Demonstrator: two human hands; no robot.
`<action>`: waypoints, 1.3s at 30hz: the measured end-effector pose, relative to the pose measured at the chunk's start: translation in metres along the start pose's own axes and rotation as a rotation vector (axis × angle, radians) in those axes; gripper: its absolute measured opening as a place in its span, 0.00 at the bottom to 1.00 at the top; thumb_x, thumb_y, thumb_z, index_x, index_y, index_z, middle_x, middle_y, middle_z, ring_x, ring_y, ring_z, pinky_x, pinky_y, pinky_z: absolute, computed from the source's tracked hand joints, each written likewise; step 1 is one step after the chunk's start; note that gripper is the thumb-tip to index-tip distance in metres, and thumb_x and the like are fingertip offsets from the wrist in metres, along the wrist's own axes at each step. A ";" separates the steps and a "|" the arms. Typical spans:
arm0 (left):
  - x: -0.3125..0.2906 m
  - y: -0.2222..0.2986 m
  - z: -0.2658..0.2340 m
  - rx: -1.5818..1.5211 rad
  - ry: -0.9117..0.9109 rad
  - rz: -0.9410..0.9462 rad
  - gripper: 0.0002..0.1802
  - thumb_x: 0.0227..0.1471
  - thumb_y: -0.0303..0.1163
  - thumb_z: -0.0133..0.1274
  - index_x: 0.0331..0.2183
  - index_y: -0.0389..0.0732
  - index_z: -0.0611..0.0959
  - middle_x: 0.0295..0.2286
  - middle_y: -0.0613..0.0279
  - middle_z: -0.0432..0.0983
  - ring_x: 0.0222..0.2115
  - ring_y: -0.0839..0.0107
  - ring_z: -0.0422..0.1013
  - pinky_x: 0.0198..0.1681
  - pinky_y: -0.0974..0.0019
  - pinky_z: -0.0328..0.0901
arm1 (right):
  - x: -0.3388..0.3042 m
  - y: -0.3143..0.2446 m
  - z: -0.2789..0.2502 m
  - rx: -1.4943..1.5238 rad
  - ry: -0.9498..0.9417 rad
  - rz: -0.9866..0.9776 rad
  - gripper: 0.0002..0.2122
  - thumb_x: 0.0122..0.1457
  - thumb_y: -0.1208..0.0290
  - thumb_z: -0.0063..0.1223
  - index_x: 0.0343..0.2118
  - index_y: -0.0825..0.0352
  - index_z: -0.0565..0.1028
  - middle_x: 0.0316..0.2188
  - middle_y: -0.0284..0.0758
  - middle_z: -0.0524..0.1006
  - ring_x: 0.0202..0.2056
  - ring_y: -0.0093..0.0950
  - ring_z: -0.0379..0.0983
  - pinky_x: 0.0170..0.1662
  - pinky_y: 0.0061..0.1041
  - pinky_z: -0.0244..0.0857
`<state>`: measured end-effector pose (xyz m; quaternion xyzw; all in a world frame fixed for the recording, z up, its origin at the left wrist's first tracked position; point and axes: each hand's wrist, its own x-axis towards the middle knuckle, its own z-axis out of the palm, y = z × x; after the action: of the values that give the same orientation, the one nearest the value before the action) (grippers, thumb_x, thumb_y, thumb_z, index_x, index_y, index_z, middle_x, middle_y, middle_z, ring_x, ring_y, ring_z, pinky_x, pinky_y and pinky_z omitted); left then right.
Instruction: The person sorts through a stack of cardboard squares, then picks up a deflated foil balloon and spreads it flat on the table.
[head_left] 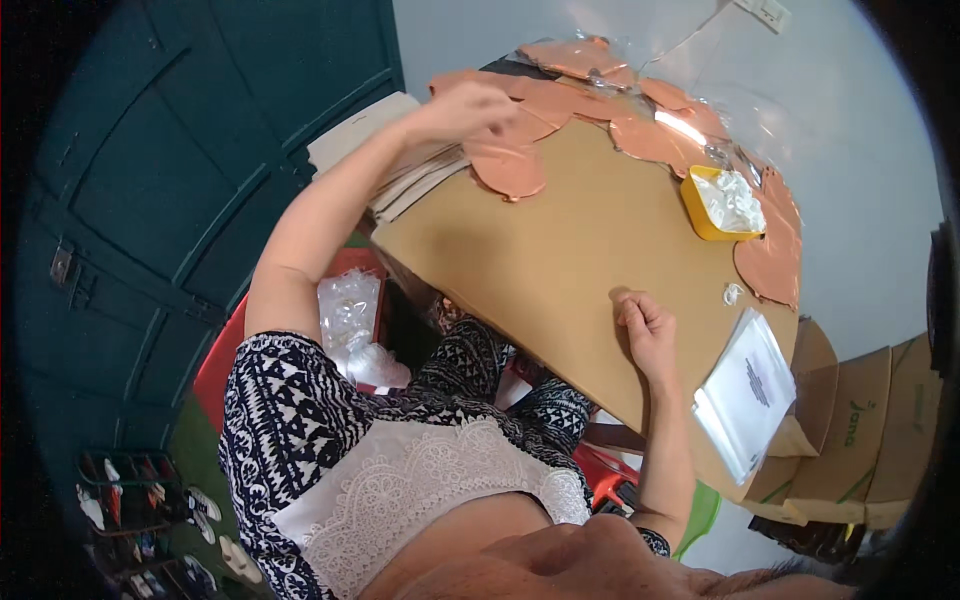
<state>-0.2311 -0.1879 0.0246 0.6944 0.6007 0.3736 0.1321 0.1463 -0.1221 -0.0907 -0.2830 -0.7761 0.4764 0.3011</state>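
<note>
My left hand [468, 112] reaches over the far left of the table, above flat orange pieces [545, 110] with rounded ends. Its fingers are slightly blurred and look apart, with nothing visible in them. The nearest orange piece [508, 172] lies just below this hand. Closed in a loose fist, my right hand [648, 330] rests on the brown tabletop [560, 260] near its front edge, and no object shows in it. A yellow tub [704, 222] holding white crumpled bits [735, 200] stands beyond the right hand, with a small white scrap [733, 294] nearer.
More orange pieces in clear plastic bags [580, 58] line the far edge. Beige stacked sheets [360, 135] lie at the left, and a clear-wrapped white packet [748, 390] at the right. Cardboard boxes [850, 430] stand beside the table. A plastic bag [352, 310] sits by my left side.
</note>
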 end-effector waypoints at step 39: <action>-0.153 -0.122 -0.123 -0.069 0.283 -1.057 0.32 0.36 0.55 0.62 0.34 0.35 0.82 0.31 0.58 0.75 0.32 0.63 0.69 0.32 0.56 0.63 | 0.003 0.009 0.000 0.106 0.014 0.065 0.07 0.60 0.74 0.46 0.30 0.69 0.75 0.19 0.25 0.69 0.22 0.15 0.62 0.26 0.15 0.57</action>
<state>-0.4043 -0.3339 -0.0237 0.2361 0.8670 0.3658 0.2425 0.1458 -0.1168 -0.0985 -0.2950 -0.7380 0.5244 0.3055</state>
